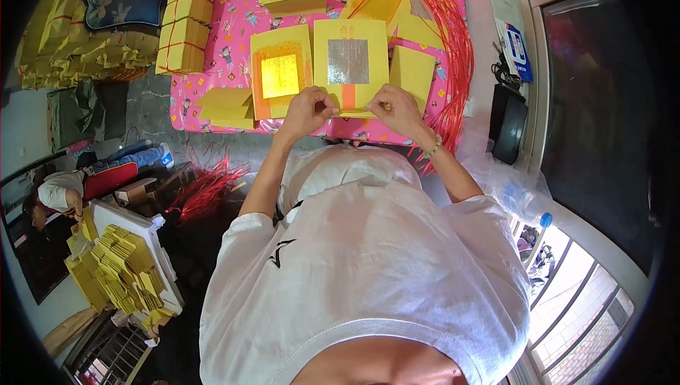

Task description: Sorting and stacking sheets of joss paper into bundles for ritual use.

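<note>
A yellow paper sheet [321, 59] with a silver foil square [348, 61] and an orange strip lies in front of me on the pink patterned tablecloth [237, 24]. My left hand [309, 110] pinches its near edge at the left corner. At the right corner, my right hand [398, 109] closes its fingertips on the same edge, which looks folded up a little. Beside my left hand lies a stack of yellow paper with a gold foil square [281, 76] on an orange-stained top sheet. More yellow paper [412, 77] sits just right of the silver-foil sheet.
Bundles of yellow paper tied with red string [183, 46] stand at the table's far left. Long red plastic strings [453, 66] hang along its right edge. A plastic bottle with a blue cap [545, 220] lies by the window. At left, another person [62, 192] is beside folded yellow paper [127, 264].
</note>
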Demonstrator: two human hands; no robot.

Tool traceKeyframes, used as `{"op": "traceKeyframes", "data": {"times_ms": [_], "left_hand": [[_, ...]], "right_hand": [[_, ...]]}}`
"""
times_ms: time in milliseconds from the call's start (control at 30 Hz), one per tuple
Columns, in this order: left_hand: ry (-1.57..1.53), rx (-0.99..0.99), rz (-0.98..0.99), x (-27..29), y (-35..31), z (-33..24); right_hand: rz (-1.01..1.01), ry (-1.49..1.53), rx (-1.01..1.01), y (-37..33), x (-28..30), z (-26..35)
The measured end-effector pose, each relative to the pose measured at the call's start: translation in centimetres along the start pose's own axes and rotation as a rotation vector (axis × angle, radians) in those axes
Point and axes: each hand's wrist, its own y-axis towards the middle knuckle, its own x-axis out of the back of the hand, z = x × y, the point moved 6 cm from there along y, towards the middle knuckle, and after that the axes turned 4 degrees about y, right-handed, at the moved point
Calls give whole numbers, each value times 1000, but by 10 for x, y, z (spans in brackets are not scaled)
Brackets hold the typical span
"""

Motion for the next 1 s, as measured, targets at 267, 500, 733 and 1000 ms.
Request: {"op": "traceKeyframes", "data": {"times_ms": [267,500,733,1000], "left_hand": [[38,-55,-25,2,1,-6],[350,-312,-55,-3,4,-62],[297,-380,-392,23,11,-71],[-581,-231,-277,32,15,-56]], "right_hand": [[-6,-63,9,0,3,8],[-153,-189,234,7,25,55],[-420,-63,225,19,57,68],[-332,531,136,41,47,27]]}}
